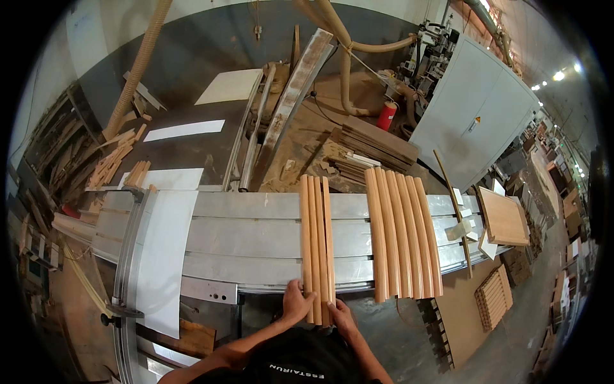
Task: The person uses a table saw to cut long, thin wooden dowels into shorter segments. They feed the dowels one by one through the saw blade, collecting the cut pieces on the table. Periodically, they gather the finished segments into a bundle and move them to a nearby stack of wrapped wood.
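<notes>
Several long, rounded wooden strips lie side by side across a metal sliding table, their near ends sticking out past its front edge. My left hand grips the bundle at its near left side, thumb laid over the wood. On the other side of the same near ends, my right hand is closed against the rightmost strip, its fingertips partly hidden. A thin dark gap runs between the right strip and its neighbours. Further right, a second row of similar wooden mouldings rests on the table, apart from both hands.
A white panel and a metal fence cross the table's left side. Beyond stand a dark machine top, scrap wood and a red cylinder. A grey cabinet rises at the far right, near a wooden board.
</notes>
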`<state>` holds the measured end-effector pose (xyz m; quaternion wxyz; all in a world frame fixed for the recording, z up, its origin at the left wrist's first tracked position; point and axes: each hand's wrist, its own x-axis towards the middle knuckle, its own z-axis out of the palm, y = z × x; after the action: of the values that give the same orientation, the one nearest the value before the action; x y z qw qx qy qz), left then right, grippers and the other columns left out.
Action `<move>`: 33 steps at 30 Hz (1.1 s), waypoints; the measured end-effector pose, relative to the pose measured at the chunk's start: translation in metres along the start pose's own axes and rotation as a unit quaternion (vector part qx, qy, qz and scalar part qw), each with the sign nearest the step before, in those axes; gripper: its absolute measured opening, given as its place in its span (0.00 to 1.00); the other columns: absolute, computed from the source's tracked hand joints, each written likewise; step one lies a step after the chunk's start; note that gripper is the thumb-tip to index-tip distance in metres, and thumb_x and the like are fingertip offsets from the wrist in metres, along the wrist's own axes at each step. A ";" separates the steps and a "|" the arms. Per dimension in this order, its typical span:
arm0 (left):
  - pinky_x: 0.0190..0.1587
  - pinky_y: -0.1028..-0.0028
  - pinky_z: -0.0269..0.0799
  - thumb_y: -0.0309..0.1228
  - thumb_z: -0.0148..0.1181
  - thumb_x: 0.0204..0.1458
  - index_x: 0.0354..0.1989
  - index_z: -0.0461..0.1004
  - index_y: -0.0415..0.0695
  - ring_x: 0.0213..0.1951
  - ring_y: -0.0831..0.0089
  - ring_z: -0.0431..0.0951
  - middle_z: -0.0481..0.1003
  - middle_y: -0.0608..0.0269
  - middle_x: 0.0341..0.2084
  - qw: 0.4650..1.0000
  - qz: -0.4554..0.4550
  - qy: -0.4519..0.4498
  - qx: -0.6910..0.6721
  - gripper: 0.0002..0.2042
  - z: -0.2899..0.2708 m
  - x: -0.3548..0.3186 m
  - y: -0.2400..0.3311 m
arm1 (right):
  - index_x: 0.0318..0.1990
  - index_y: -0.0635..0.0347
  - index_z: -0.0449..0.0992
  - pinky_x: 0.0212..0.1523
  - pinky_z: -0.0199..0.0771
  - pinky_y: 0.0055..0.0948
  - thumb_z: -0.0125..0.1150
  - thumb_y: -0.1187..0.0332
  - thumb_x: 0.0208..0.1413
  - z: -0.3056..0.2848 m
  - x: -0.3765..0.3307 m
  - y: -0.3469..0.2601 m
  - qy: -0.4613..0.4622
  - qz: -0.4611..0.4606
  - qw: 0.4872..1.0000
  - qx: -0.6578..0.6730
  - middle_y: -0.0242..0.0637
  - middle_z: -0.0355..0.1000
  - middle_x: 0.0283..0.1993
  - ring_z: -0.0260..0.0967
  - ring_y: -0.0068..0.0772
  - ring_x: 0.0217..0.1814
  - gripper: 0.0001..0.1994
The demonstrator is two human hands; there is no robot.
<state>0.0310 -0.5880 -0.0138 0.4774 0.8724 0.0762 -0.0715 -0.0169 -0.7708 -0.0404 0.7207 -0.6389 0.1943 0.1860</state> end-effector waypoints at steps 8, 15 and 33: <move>0.53 0.70 0.71 0.38 0.73 0.51 0.53 0.75 0.35 0.49 0.71 0.77 0.79 0.57 0.46 0.880 -0.198 -0.223 -0.371 0.26 0.001 -0.005 -0.033 | 0.54 0.67 0.75 0.35 0.76 0.28 0.60 0.59 0.66 0.018 -0.048 0.002 0.276 -0.060 0.959 -0.012 0.37 0.77 0.43 0.75 0.26 0.38 0.19; 0.42 0.70 0.77 0.34 0.73 0.46 0.47 0.77 0.35 0.38 0.68 0.81 0.82 0.56 0.37 0.884 -0.202 -0.154 -0.392 0.22 0.013 -0.013 -0.037 | 0.51 0.69 0.76 0.30 0.73 0.25 0.62 0.59 0.65 0.018 -0.073 0.025 0.331 -0.115 0.934 -0.066 0.35 0.78 0.38 0.75 0.25 0.33 0.19; 0.40 0.56 0.75 0.45 0.66 0.56 0.50 0.75 0.40 0.37 0.51 0.79 0.77 0.51 0.34 0.995 0.093 -0.025 0.021 0.22 -0.068 0.018 -0.055 | 0.62 0.64 0.69 0.34 0.82 0.35 0.55 0.55 0.69 0.032 -0.075 0.052 0.261 -0.019 0.965 0.009 0.40 0.77 0.46 0.79 0.34 0.40 0.23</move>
<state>0.0416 -0.5000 -0.0258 0.4650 0.8837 -0.0183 -0.0499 -0.1067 -0.7347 -0.0418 0.6545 -0.6623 0.3646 -0.0027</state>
